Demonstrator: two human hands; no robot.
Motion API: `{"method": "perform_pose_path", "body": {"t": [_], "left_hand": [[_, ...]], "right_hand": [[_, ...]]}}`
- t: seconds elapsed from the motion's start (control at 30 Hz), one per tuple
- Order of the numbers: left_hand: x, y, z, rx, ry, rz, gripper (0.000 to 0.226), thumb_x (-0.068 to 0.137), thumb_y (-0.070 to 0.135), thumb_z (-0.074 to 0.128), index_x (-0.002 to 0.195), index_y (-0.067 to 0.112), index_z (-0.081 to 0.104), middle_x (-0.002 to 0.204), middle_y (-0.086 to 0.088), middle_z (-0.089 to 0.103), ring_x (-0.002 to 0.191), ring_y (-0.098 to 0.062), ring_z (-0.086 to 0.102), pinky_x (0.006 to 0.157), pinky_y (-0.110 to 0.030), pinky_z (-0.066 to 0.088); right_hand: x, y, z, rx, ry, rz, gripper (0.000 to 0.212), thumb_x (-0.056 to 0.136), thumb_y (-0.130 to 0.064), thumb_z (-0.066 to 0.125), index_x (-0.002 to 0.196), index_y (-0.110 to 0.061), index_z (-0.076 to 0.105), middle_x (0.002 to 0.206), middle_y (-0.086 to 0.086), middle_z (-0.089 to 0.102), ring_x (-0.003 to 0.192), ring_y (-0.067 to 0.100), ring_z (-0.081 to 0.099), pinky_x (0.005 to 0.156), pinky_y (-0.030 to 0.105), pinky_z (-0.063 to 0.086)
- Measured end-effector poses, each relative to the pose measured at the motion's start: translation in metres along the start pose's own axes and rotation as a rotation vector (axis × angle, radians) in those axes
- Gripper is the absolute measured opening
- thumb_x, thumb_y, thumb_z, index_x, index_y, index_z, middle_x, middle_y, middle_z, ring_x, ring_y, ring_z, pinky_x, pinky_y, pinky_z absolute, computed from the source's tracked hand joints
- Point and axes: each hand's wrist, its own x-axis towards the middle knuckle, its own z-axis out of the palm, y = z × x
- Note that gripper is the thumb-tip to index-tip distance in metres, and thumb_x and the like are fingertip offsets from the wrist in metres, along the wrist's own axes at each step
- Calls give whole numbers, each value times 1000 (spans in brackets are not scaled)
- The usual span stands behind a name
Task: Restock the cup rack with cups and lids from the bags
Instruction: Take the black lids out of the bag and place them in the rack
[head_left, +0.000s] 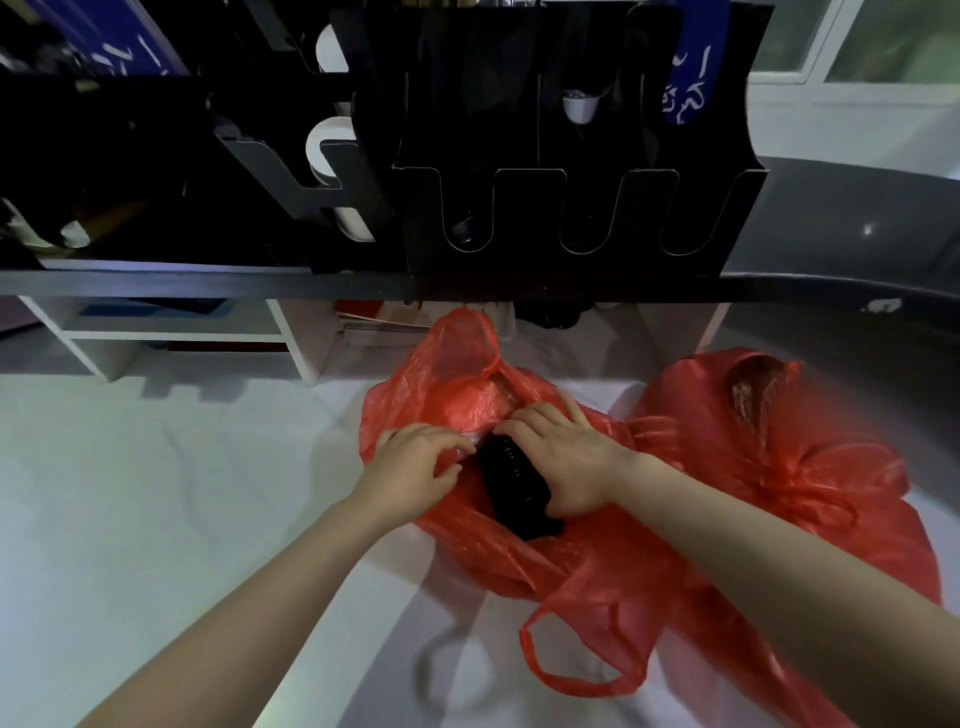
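At the upper left of the frame a few white cups already sit in the side slots of the black cup rack, while its front U-shaped slots across the upper centre look mostly unfilled. Below, on the white surface, the left hand has its fingers bent and pinches thin film at the mouth of the red bag. Whether it holds the bag's rim or a clear wrapper inside is hard to tell.

Just right of it, in the centre of the frame, a black stack, seemingly nested lids, lies on its side in the open bag. The right hand is wrapped over it from the right, with the fingers across its far end and the thumb on the near side, gripping it.

The stack is probably light and fairly stiff along its length, but nested pieces can slide apart or fan out. A hold around the middle, with a hand supporting one end, seems safest. The bag film is soft and slippery and may cling to the stack or lift with it, so it makes sense for the other hand to hold the rim down.

At the right of the frame a second bag, also red, sits bunched near the first, its contents hidden.
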Motion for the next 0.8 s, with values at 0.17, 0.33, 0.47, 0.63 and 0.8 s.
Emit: {"method": "perform_pose_path", "body": {"t": [0.17,0.33,0.47,0.63,0.8], "left_hand": [[-6,3,1,-15,-31,-32,35,89,40,58,123,33,59,127,14,60,121,-12,51,104,-37,32],[-10,17,-3,-424,-84,4,90,72,64,66,146,37,24,147,17,37,134,-3,36,109,-27,33],[-7,36,-12,-588,-49,21,100,61,66,73,133,67,3,130,55,22,122,28,25,90,3,30],[1,40,-18,-812,31,-7,88,67,31,78,137,50,27,132,29,47,120,13,44,87,-6,41],[15,48,-41,-781,84,75,81,73,13,77,136,43,36,122,34,53,117,12,47,86,-5,41]], "right_hand": [[-8,1,-13,170,101,88,97,63,-42,71,144,-26,20,142,1,33,137,23,21,113,55,-8],[-12,-4,-34,395,256,207,97,64,-43,73,144,-25,22,143,-1,36,137,24,26,116,54,3],[-14,-12,-49,698,415,269,90,67,-34,76,140,-20,26,136,-2,43,128,19,40,109,48,30],[-21,-20,-65,960,469,275,88,74,-16,78,143,-18,25,137,0,39,129,16,39,108,40,36],[-23,-14,-76,926,464,271,104,74,-15,79,152,-17,9,150,5,24,142,17,19,113,28,21]]}}
